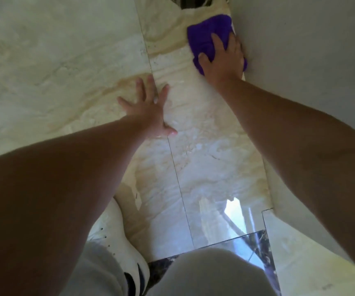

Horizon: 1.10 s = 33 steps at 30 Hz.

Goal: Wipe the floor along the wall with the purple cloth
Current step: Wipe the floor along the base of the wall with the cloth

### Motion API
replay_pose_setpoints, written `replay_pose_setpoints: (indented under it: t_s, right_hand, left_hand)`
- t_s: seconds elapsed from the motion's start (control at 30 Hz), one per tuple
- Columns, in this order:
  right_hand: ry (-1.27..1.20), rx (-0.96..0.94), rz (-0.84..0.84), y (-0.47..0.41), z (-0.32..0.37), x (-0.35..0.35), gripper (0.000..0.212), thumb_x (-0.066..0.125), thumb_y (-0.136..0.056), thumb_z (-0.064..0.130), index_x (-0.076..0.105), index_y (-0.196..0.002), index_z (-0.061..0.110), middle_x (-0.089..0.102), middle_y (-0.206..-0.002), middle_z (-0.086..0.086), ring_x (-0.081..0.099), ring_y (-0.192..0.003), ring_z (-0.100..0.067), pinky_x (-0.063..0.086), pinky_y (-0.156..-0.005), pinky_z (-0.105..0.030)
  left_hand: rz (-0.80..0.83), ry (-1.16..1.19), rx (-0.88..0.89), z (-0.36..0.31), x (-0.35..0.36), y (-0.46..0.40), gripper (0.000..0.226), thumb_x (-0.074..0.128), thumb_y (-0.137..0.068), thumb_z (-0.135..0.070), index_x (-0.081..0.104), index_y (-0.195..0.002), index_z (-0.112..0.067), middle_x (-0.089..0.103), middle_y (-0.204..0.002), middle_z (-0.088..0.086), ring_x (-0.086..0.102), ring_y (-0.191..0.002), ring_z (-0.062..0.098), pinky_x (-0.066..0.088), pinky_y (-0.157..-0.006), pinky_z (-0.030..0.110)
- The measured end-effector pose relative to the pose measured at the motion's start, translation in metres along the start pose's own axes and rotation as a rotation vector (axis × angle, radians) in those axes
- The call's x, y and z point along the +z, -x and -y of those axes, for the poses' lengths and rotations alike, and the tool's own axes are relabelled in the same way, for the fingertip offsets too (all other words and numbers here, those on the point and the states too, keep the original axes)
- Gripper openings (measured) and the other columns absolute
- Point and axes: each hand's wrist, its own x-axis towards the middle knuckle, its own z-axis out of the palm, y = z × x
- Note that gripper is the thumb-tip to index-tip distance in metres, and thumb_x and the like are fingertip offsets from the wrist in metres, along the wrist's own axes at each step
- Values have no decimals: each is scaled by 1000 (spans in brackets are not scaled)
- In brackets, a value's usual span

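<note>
A crumpled purple cloth lies on the glossy cream marble floor, right against the foot of the white wall at the upper right. My right hand presses flat on the cloth with fingers spread over it, and it covers the cloth's near half. My left hand rests palm down on the bare floor to the left, fingers apart, holding nothing. About a hand's length of floor separates the two hands.
A tile seam runs down the floor between my arms. My white shoe and grey-clad knees fill the bottom. A dark marble strip crosses the floor near my knees. A cream skirting lines the wall.
</note>
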Motion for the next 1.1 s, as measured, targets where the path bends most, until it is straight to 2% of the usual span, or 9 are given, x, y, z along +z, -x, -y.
replay_pose_setpoints:
  t_s: [0.17, 0.33, 0.4, 0.5, 0.63, 0.8, 0.97, 1.1]
  right_hand:
    - [-23, 5, 60, -1, 4, -12, 68, 40, -99, 57, 21, -159, 30, 7, -168, -14, 9, -154, -33, 12, -125, -43]
    - [-51, 103, 8, 98, -25, 7, 67, 47, -99, 53, 27, -158, 27, 15, -166, -18, 16, -153, -35, 17, -124, -43]
    - [-50, 132, -21, 140, -40, 13, 67, 50, -98, 51, 31, -157, 27, 19, -165, -18, 21, -151, -36, 20, -123, -44]
    - [-39, 149, -53, 157, -51, 20, 65, 55, -97, 48, 36, -155, 25, 22, -164, -19, 25, -149, -38, 21, -121, -45]
    - [-26, 133, -87, 119, -36, 23, 64, 52, -97, 47, 35, -155, 24, 23, -163, -21, 23, -149, -39, 19, -121, -47]
    - [13, 106, -112, 30, 2, 10, 65, 43, -99, 51, 30, -156, 25, 22, -164, -19, 21, -150, -36, 18, -121, -45]
    - [18, 83, -42, -60, 38, -12, 66, 43, -98, 50, 29, -156, 22, 20, -164, -20, 20, -150, -36, 19, -121, -46]
    - [39, 39, 15, -73, 41, -22, 67, 47, -97, 48, 31, -155, 20, 20, -163, -19, 22, -149, -37, 24, -120, -46]
  left_hand:
    - [40, 7, 21, 1, -6, 0, 129, 74, -70, -67, -18, -154, -36, -36, -160, 8, -31, -146, 37, 12, -103, 83]
    - [-66, -22, 101, 46, -27, -2, 91, 64, -80, -66, 12, -153, -49, -9, -168, -8, -4, -155, 23, 24, -107, 74]
    - [-92, 19, 9, 62, -32, -10, 97, 65, -76, -71, 10, -153, -49, -11, -167, -6, -9, -154, 28, 16, -108, 77]
    - [-72, 43, -79, 69, -36, -23, 120, 65, -65, -82, -8, -154, -44, -26, -164, -1, -23, -150, 32, 8, -107, 81]
    - [-46, 55, -87, 67, -28, -35, 133, 59, -56, -90, -19, -152, -41, -34, -161, 1, -29, -148, 33, 8, -103, 84]
    - [-60, 83, -60, 74, -27, -36, 131, 60, -56, -90, -18, -151, -44, -35, -161, -2, -30, -148, 31, 9, -103, 84]
    - [-69, 85, -58, 69, -28, -35, 133, 64, -56, -87, -16, -153, -42, -34, -161, 0, -29, -148, 33, 10, -103, 84]
    - [-56, 95, -54, 70, -33, -35, 135, 65, -55, -86, -16, -153, -42, -34, -161, 1, -29, -148, 34, 10, -102, 85]
